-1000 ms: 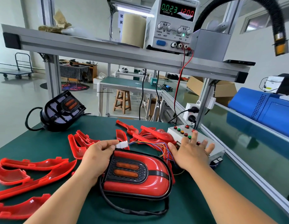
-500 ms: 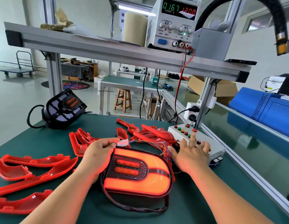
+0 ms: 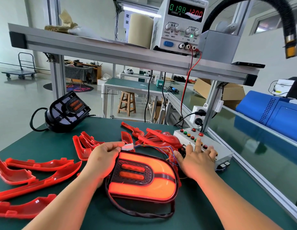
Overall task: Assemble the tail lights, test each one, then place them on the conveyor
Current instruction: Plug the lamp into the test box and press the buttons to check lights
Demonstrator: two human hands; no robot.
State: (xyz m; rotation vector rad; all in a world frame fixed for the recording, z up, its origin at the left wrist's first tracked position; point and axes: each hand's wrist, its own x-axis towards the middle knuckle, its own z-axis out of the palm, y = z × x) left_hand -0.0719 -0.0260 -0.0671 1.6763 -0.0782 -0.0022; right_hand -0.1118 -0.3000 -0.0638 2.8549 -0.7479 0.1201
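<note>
While the left hand (image 3: pixel 103 156) pinches the white connector (image 3: pixel 127 147) between thumb and curled fingers, the right hand (image 3: pixel 196 159) lies flat on the grey test box (image 3: pixel 223 154). Its fingers are straight and fanned out among the coloured buttons; which button sits under a fingertip, I cannot tell. And the tail light (image 3: pixel 142 178) is lit! It lies face up on the green table (image 3: pixel 101 125), right between the two forearms, at six o'clock from the connector. Its outer band glows orange-red around a dark panel with two amber bars. Thin coloured wires (image 3: pixel 161 148) run from the connector toward three o'clock, over to the test box. A black cable (image 3: pixel 139 213) loops round the lamp's near edge at six o'clock. Out at nine o'clock from the lamp, long red lens pieces (image 3: pixel 38 173) lie spread on the table. At twelve o'clock, a heap of smaller red parts (image 3: pixel 156 136) sits just beside the test box. Farther off at ten o'clock, a black lamp housing (image 3: pixel 66 112) stands tilted on its side, unlit. Up at twelve o'clock on the shelf (image 3: pixel 111 52), the power supply (image 3: pixel 181 25) shows 0.198 in green and 12.00 in red. A red lead (image 3: pixel 186 90) drops from it toward the test box. Off at three o'clock, the green conveyor (image 3: pixel 254 146) runs alongside the table.
</note>
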